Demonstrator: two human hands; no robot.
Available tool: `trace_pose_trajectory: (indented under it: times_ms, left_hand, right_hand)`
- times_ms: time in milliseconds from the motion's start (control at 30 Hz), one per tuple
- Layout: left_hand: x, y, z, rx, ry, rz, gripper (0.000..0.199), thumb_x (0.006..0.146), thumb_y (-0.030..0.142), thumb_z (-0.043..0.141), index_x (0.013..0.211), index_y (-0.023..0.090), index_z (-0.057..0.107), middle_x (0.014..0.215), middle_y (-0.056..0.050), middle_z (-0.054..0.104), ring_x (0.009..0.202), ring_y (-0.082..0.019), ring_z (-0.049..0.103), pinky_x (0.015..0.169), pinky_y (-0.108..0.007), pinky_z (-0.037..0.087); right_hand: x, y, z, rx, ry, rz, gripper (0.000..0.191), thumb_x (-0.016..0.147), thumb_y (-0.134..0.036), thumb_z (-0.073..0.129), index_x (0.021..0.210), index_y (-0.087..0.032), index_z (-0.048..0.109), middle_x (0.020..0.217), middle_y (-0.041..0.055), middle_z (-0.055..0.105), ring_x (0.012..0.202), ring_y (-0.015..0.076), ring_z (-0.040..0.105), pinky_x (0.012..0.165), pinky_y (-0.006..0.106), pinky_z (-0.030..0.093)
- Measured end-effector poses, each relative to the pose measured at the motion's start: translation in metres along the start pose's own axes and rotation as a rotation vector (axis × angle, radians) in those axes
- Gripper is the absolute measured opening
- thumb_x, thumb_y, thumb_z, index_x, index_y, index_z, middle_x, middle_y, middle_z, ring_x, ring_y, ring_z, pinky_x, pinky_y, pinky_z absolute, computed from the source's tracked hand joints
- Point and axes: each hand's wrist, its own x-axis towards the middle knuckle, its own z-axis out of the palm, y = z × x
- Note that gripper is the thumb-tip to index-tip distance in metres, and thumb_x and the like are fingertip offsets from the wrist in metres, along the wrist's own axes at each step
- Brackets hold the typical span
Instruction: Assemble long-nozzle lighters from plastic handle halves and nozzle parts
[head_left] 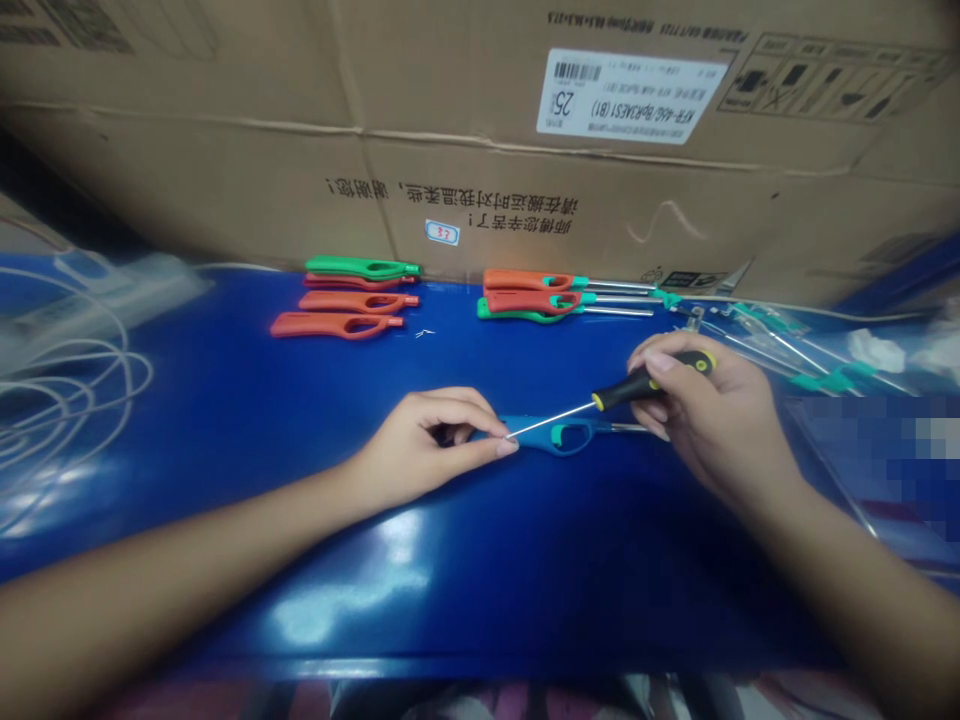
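A blue long-necked gas lighter (536, 437) lies across the middle of the blue table, its metal tube towards the right. My left hand (427, 440) is closed around the butt end of its handle, thumb and index finger pinched near the screwdriver's tip. In my right hand (720, 415) is a screwdriver (637, 385) with a black and yellow handle, tilted down to the left. The tip of its shaft meets my left fingertips, which hide whatever lies under it. The lighter's tube runs behind my right fingers.
Orange, red and green lighter handles (337, 325) lie at the back left, beside small silver bits (424, 333). Several lighters with tubes (532, 300) sit behind my hands. Tubes with green parts (780, 345) are at right, white cable (75, 400) at left. A cardboard box (262, 160) stands behind.
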Motion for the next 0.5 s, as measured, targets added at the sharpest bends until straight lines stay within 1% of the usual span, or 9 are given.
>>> trace_pose_trajectory:
  times_ms: [100,167,267,367,433,500]
  left_hand:
    - [-0.002,0.002,0.001,0.052,-0.013,0.022,0.005,0.084,0.024,0.079,0.084,0.020,0.083,0.082,-0.007,0.073,0.063,-0.013,0.060,0.057,-0.025,0.044]
    - [-0.003,0.003,0.001,0.082,-0.043,0.048,0.005,0.085,0.024,0.078,0.085,0.021,0.083,0.082,-0.008,0.074,0.068,-0.015,0.064,0.062,-0.026,0.048]
    - [-0.004,0.005,0.002,0.106,-0.096,0.100,0.007,0.086,0.021,0.077,0.088,0.021,0.083,0.084,-0.009,0.076,0.077,-0.018,0.069,0.072,-0.028,0.053]
    - [-0.004,0.004,0.002,0.139,-0.122,0.137,0.007,0.087,0.020,0.076,0.088,0.021,0.083,0.084,-0.008,0.077,0.079,-0.018,0.070,0.075,-0.029,0.054]
    - [-0.005,0.003,0.002,0.152,-0.130,0.183,0.007,0.086,0.019,0.076,0.088,0.021,0.082,0.084,-0.008,0.077,0.078,-0.018,0.070,0.075,-0.029,0.054]
    - [-0.005,0.001,0.001,0.155,-0.135,0.244,0.006,0.086,0.019,0.076,0.088,0.019,0.081,0.083,-0.007,0.077,0.078,-0.017,0.069,0.075,-0.029,0.054]
  right_hand:
    - [0.000,-0.002,-0.005,-0.063,-0.042,-0.054,0.015,0.091,-0.034,0.071,0.082,-0.023,0.066,0.071,-0.0017,0.057,0.047,0.0088,0.048,0.040,0.025,0.037]
    - [-0.001,-0.007,-0.008,-0.127,-0.097,-0.106,0.013,0.091,-0.033,0.071,0.084,-0.024,0.065,0.071,-0.0018,0.058,0.046,0.0094,0.051,0.040,0.026,0.039]
    - [-0.006,-0.019,-0.007,-0.213,-0.185,-0.167,0.010,0.091,-0.033,0.071,0.095,-0.027,0.064,0.081,-0.0004,0.062,0.048,0.0105,0.056,0.039,0.026,0.043]
    - [-0.011,-0.032,0.002,-0.188,-0.222,-0.206,0.024,0.090,-0.032,0.073,0.111,-0.030,0.061,0.092,0.0008,0.065,0.049,0.0103,0.058,0.038,0.025,0.048]
    - [-0.013,-0.039,0.010,-0.137,-0.259,-0.286,0.031,0.088,-0.027,0.074,0.115,-0.030,0.059,0.095,0.0011,0.066,0.053,0.0108,0.060,0.039,0.024,0.052]
    - [-0.014,-0.044,0.018,-0.138,-0.301,-0.391,0.036,0.088,-0.020,0.073,0.119,-0.030,0.059,0.100,0.0022,0.067,0.063,0.0130,0.066,0.043,0.023,0.056]
